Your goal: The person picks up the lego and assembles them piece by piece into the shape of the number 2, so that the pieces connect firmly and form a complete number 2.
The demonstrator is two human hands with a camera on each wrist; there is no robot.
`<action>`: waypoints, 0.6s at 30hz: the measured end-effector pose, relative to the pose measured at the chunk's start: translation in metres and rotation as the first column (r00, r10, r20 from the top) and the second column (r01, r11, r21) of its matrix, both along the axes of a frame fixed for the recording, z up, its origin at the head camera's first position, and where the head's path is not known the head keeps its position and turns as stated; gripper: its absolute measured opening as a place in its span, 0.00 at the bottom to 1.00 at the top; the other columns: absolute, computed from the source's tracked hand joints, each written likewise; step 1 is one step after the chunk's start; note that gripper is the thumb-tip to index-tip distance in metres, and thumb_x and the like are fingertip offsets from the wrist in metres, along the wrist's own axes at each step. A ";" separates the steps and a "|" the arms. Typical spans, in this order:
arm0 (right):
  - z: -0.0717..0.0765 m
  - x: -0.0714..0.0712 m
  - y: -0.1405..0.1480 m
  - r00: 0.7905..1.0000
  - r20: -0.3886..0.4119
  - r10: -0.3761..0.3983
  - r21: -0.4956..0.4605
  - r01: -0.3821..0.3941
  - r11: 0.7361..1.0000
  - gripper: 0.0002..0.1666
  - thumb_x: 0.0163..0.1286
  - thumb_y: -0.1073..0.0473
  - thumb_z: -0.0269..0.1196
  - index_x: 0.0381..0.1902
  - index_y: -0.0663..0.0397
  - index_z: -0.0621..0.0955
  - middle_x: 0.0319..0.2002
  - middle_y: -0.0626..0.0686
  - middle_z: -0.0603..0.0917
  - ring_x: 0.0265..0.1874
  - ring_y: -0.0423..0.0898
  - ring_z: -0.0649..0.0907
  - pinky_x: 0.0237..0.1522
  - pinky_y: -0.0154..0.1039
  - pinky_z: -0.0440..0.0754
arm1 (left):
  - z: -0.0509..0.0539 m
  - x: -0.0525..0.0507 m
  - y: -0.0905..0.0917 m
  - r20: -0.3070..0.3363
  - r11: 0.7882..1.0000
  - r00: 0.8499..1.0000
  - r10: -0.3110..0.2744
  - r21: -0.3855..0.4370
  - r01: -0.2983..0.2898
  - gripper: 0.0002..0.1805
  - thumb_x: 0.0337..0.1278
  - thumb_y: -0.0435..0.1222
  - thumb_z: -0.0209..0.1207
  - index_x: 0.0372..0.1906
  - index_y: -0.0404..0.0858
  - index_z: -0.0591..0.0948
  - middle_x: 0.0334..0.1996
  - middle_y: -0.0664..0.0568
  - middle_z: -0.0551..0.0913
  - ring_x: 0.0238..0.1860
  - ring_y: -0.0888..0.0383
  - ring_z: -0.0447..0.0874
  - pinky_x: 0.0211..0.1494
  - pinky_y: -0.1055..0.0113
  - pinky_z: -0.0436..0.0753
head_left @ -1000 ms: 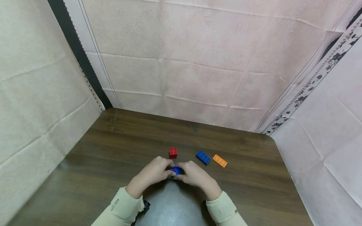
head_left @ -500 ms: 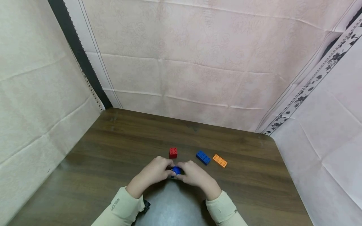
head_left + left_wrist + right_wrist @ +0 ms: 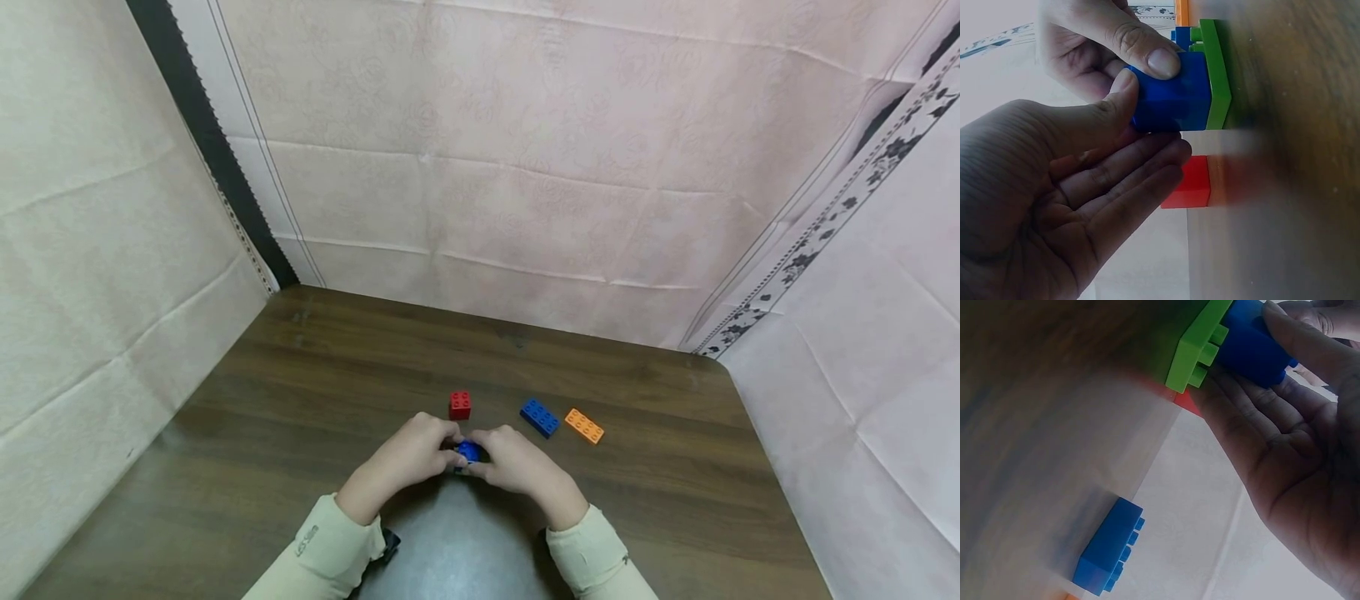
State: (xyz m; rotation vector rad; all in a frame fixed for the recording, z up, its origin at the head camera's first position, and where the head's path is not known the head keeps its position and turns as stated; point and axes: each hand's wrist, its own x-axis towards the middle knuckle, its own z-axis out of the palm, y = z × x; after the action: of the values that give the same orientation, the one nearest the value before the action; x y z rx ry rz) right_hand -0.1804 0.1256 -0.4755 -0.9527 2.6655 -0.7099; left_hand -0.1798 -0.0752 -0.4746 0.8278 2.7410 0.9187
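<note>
Two hands meet over one small stack on the table (image 3: 337,358). Leftmost is the left sleeve (image 3: 330,542), pointing towards one o'clock, then the left hand (image 3: 414,454), at the stack's nine o'clock. Its thumb and fingers pinch the held blue block (image 3: 1175,103), thumb on the near side, fingers opposite, probably to stop it twisting.

Under that block is a green base (image 3: 1219,75), seemingly resting flat on the table, which would give the hands something firm to bear against. The block covers only part of it: bare green studs show towards three o'clock.

Just beyond the stack, near twelve o'clock, stands a red block (image 3: 460,406), studs up, apart from the fingers. At three o'clock the right hand (image 3: 517,462) mirrors the left, thumb and fingers pinching the same block; the matched grip looks meant to share the pressure evenly.

Farther right, a loose blue brick (image 3: 539,418) lies at two o'clock and an orange brick (image 3: 584,426) between two and three, both studs up and seemingly set aside within reach.

Dark lettering runs along the left cuff, too small to read. No brand is legible on any brick.
</note>
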 end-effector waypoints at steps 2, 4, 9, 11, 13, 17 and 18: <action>0.000 0.000 0.000 1.000 -0.002 0.000 0.003 0.000 1.000 0.08 0.68 0.56 0.69 0.40 0.53 0.82 0.24 0.43 0.76 0.19 0.34 0.69 0.22 0.29 0.68 | 0.000 0.000 0.001 0.001 1.000 1.000 0.002 -0.003 -0.002 0.07 0.58 0.40 0.71 0.37 0.41 0.86 0.31 0.57 0.85 0.26 0.66 0.75 0.31 0.69 0.77; -0.001 -0.001 0.000 1.000 -0.002 0.000 0.004 0.000 1.000 0.08 0.68 0.56 0.69 0.40 0.53 0.82 0.24 0.43 0.76 0.19 0.34 0.70 0.23 0.29 0.69 | 0.001 0.000 0.001 0.004 1.000 1.000 0.005 -0.005 -0.005 0.07 0.58 0.40 0.71 0.35 0.42 0.86 0.30 0.58 0.84 0.26 0.66 0.74 0.31 0.69 0.77; 0.000 -0.001 0.000 1.000 0.001 -0.001 -0.002 0.001 1.000 0.09 0.68 0.56 0.70 0.41 0.53 0.82 0.25 0.42 0.77 0.20 0.34 0.71 0.23 0.29 0.70 | 0.001 0.000 0.001 0.005 1.000 1.000 0.011 0.000 -0.011 0.07 0.57 0.40 0.71 0.35 0.42 0.87 0.30 0.58 0.85 0.26 0.65 0.75 0.31 0.68 0.77; 0.000 -0.002 0.000 1.000 0.002 -0.001 -0.003 0.001 1.000 0.10 0.68 0.56 0.70 0.42 0.53 0.82 0.25 0.42 0.77 0.20 0.34 0.71 0.23 0.29 0.70 | 0.001 0.000 0.002 0.001 1.000 1.000 0.014 0.003 -0.014 0.07 0.57 0.40 0.72 0.36 0.42 0.87 0.30 0.58 0.85 0.27 0.65 0.75 0.32 0.68 0.78; 0.000 -0.002 0.000 1.000 0.003 -0.002 -0.003 0.002 1.000 0.10 0.68 0.55 0.70 0.42 0.53 0.83 0.25 0.42 0.78 0.20 0.34 0.71 0.23 0.29 0.70 | 0.002 0.001 0.002 0.003 1.000 1.000 0.020 0.000 -0.020 0.07 0.57 0.40 0.72 0.36 0.42 0.87 0.31 0.57 0.85 0.27 0.66 0.76 0.33 0.68 0.78; 0.000 -0.001 0.000 1.000 -0.001 -0.002 -0.004 0.002 1.000 0.09 0.68 0.56 0.70 0.41 0.53 0.82 0.25 0.42 0.78 0.20 0.34 0.71 0.24 0.29 0.70 | 0.002 0.001 0.002 0.007 1.000 1.000 0.025 -0.006 -0.025 0.07 0.57 0.40 0.72 0.36 0.42 0.87 0.31 0.57 0.85 0.28 0.66 0.76 0.33 0.68 0.79; 0.000 -0.001 0.000 1.000 -0.001 -0.001 -0.005 0.001 1.000 0.09 0.68 0.56 0.70 0.41 0.52 0.82 0.26 0.42 0.78 0.20 0.34 0.71 0.24 0.29 0.70 | 0.002 0.001 0.002 0.013 1.000 0.999 0.030 -0.010 -0.030 0.07 0.57 0.40 0.71 0.36 0.42 0.87 0.31 0.57 0.85 0.28 0.65 0.76 0.33 0.68 0.78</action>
State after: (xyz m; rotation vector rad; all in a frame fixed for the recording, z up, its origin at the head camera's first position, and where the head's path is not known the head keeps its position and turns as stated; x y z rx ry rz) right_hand -0.1809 0.1252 -0.4751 -0.9529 2.6667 -0.7163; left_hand -0.1786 -0.0728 -0.4723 0.7785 2.7512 0.9114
